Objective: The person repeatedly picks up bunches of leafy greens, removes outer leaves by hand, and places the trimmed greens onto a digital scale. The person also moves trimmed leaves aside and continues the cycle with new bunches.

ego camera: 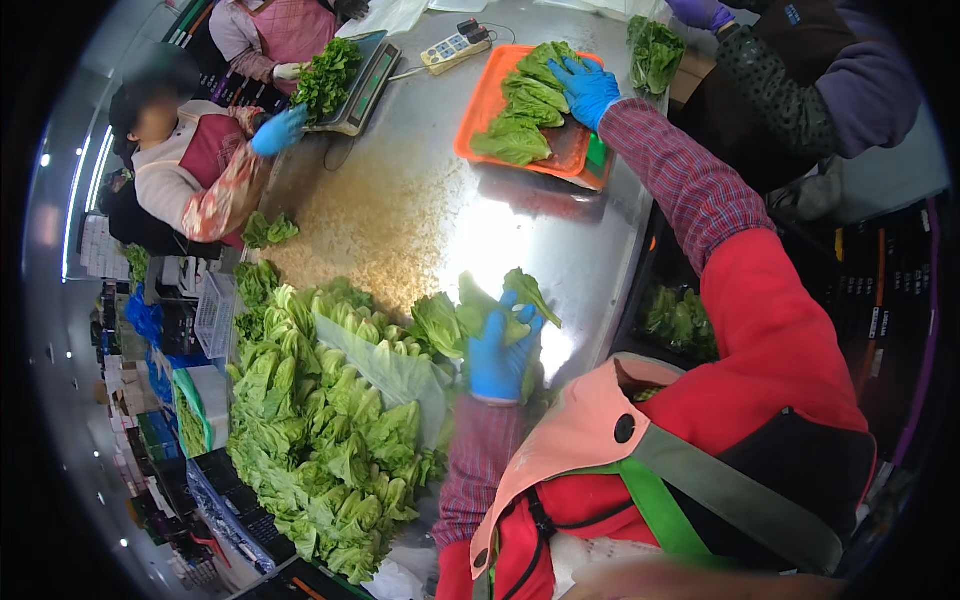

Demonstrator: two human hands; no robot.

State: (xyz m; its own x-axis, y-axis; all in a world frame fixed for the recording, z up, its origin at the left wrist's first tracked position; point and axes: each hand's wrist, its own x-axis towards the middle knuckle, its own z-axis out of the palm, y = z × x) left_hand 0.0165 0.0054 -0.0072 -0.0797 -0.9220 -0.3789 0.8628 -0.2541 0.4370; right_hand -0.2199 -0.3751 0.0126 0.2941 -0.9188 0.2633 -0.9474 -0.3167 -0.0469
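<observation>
My right hand [589, 91], in a blue glove, rests on the top head of several lettuce heads [531, 106] laid in an orange plastic tray [466, 127] on a scale. At the lower middle my left hand [501, 352], also blue-gloved, is against loose lettuce leaves [480, 304]; whether the fingers grip them is unclear. One leaf [531, 294] shows just beyond its fingertips. To its left lies a large pile of lettuce [322, 442], with a clear plastic sheet [390, 375] partly across it.
A metal table [420, 165] bears a power strip [454, 52] and a second scale [367, 82] holding leafy greens [327, 79]. Co-workers stand at the far left and upper right. A bagged lettuce [655, 54] is near the right edge; a white crate [215, 315] stands left.
</observation>
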